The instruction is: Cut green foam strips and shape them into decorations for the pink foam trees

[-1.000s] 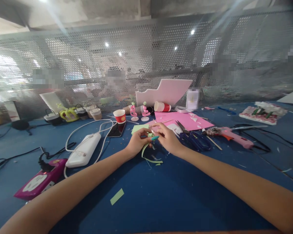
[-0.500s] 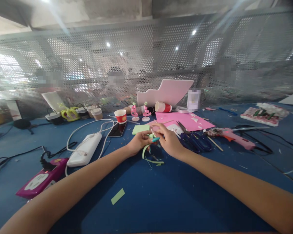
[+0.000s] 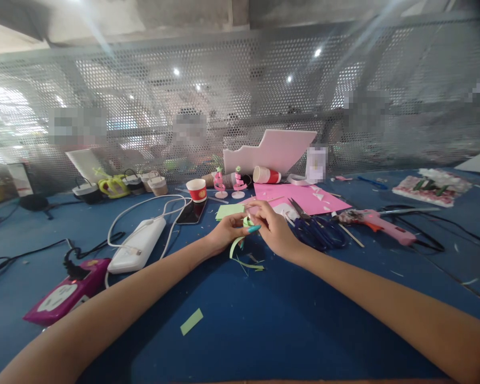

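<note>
A narrow light-green paper strip (image 3: pixel 233 248) curls down from between my hands to the blue table. My left hand (image 3: pixel 226 232) pinches it between thumb and fingers, the turquoise thumbnail pointing right. My right hand (image 3: pixel 272 226) closes on the same strip from the other side, its fingertips touching near the top of the curl. Just behind the hands lies a stack of light-green paper (image 3: pixel 229 212). Nearer to me rests a small green paper rectangle (image 3: pixel 192 321). Part of the strip is hidden by my fingers.
Blue-handled scissors (image 3: pixel 320 232) and a pink glue gun (image 3: pixel 388 226) lie to the right. Pink paper (image 3: pixel 300 197) is behind. On the left are a white power bank (image 3: pixel 138 248), a magenta power strip (image 3: pixel 70 292), a phone (image 3: pixel 192 212) and a red paper cup (image 3: pixel 197 190).
Both hands stay together on the strip with only a slight shift of the fingers. The whole scene sits a little farther left in view.
</note>
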A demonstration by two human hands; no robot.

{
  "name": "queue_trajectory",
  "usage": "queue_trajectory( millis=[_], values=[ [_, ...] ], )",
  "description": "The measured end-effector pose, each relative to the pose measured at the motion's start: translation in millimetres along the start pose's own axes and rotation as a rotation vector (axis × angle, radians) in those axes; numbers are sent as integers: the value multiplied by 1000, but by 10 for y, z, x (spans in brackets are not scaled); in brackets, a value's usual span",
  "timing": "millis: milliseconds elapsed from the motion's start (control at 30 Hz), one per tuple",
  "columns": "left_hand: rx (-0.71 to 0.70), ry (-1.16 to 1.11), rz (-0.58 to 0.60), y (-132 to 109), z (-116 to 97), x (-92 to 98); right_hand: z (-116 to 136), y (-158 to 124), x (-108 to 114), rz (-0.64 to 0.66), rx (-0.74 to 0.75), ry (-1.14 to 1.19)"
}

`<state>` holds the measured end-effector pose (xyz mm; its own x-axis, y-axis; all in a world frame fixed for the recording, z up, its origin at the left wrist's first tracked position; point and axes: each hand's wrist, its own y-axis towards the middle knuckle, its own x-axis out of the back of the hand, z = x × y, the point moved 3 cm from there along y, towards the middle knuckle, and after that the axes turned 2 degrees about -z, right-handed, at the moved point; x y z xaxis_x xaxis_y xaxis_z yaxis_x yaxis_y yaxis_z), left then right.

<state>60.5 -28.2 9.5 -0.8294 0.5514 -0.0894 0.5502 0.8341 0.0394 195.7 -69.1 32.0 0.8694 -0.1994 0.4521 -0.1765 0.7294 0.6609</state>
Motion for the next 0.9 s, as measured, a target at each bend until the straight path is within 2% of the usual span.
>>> queue_trajectory(
  millis=[333, 667, 900],
  values=[
    [-47, -15, -72, 8, 6, 39, -91, -34, -79, -88, -151, 141],
    [-50, -42, -82, 32, 39, 58, -146, -34, -47, -123, -114, 129],
    [-25, -108, -38, 35, 47, 48, -95, -24, -34, -111, -141, 167]
  ],
)
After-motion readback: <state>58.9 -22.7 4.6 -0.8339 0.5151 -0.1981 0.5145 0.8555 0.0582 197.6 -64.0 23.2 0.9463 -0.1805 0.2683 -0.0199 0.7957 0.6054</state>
